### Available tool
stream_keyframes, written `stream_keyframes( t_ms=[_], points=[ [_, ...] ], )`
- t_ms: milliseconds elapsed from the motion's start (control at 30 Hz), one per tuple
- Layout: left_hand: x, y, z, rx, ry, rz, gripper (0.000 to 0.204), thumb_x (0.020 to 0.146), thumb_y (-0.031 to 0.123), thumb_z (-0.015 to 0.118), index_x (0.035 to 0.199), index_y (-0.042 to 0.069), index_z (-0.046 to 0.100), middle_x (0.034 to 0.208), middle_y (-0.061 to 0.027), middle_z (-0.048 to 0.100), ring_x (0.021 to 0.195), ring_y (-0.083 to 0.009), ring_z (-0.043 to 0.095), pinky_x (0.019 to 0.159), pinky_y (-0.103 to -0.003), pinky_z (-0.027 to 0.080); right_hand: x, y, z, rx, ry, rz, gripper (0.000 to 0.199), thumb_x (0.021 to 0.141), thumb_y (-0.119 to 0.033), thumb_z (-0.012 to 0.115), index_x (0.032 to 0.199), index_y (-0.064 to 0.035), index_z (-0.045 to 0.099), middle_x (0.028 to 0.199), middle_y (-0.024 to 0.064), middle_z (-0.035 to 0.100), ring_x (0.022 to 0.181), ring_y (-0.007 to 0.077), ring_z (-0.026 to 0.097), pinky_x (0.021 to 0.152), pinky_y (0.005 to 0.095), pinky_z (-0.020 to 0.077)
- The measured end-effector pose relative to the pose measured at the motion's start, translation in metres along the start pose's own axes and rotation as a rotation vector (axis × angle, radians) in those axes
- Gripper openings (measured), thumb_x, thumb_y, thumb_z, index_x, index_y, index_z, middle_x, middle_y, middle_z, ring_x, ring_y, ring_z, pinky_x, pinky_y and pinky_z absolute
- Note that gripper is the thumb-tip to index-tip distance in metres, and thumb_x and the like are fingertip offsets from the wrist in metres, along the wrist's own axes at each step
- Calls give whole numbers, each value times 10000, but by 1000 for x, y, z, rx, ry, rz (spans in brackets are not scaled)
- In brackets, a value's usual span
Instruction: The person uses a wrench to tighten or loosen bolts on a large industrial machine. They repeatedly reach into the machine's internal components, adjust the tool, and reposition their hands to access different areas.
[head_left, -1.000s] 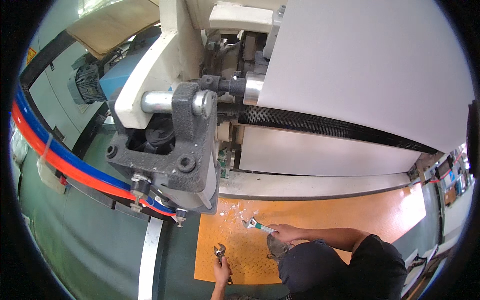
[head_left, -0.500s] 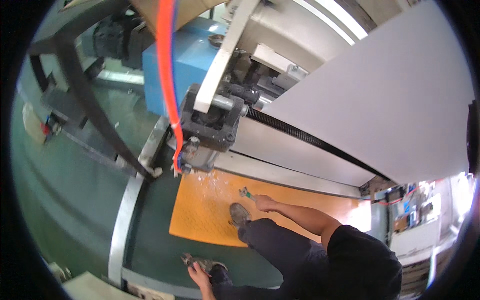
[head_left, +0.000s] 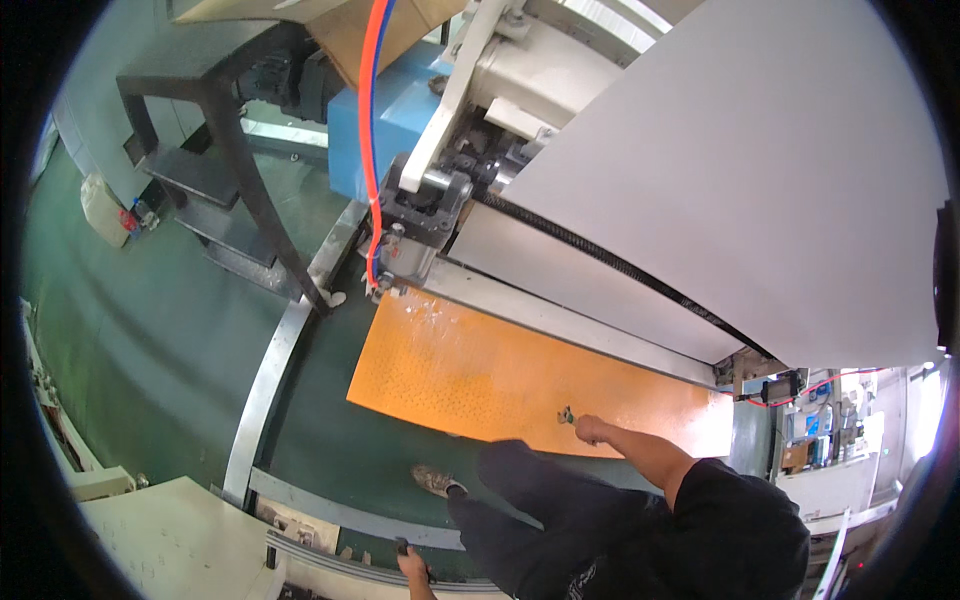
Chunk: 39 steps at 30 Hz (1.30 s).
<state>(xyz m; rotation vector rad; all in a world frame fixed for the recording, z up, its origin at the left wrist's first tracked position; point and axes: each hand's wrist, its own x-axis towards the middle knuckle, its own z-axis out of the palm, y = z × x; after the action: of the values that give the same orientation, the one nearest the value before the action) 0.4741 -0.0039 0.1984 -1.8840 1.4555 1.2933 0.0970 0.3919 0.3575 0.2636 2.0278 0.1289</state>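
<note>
My right hand (head_left: 592, 430) is closed around the green handle of an adjustable wrench (head_left: 566, 414). The metal head points left, above the orange mat (head_left: 470, 345). Low in the picture, my left hand (head_left: 412, 562) is closed on a dark tool (head_left: 402, 546); only a short end of it shows, too small to tell its kind. That hand is beside the metal rail of a pale machine frame (head_left: 360, 578), and I cannot tell whether they touch.
Ahead stands a machine with a large white panel (head_left: 740, 190), a black toothed rod (head_left: 600, 245) and a hanging orange-red hose (head_left: 368, 120). Dark metal steps (head_left: 225, 190) rise at the left. A floor rail (head_left: 262, 400) runs beside the mat. A pale table (head_left: 165, 540) is at lower left.
My view and body have shifted back from the machine. The right hand with the wrench now shows farther right and lower; the left hand has moved lower, beside the rail. My foot has left the mat.
</note>
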Motion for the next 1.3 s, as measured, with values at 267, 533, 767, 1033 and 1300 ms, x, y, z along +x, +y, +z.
stream_keyframes(
  t_ms=[267,533,767,1033,1300],
  points=[
    [-1,-53,6,186,-245,60,430,895,355,520,1199,51,515,903,-96,610,677,-258,529,586,-414,457,17,6,32,-45,-21,-113,242,751,-76,441,918,33,578,671,180,622,519,261,622,496,386,509],
    [57,6,95,339,-198,76,462,888,365,516,1260,100,443,1044,-181,573,825,-216,546,670,-396,470,-7,-24,48,254,-167,-286,402,768,-140,407,1151,-86,519,659,162,581,472,241,583,395,361,467],
    [6,105,187,376,-26,521,415,851,351,556,1010,-33,541,902,-249,621,800,-413,615,725,-471,475,-27,9,31,108,-142,-412,359,778,-182,422,1103,-81,535,667,145,585,483,245,586,412,377,480],
    [-99,182,206,424,-234,427,443,850,382,562,1012,-30,533,883,-271,616,879,-410,601,769,-481,469,37,104,80,192,-253,-11,301,743,-153,460,1010,-52,556,708,144,611,554,243,627,456,369,516],
    [-35,93,181,596,-112,312,512,847,399,544,1089,-51,502,996,-271,605,953,-427,575,823,-485,455,38,110,102,160,-217,-155,314,737,-128,440,1004,-2,547,666,189,600,512,276,616,430,399,497]
  ],
)
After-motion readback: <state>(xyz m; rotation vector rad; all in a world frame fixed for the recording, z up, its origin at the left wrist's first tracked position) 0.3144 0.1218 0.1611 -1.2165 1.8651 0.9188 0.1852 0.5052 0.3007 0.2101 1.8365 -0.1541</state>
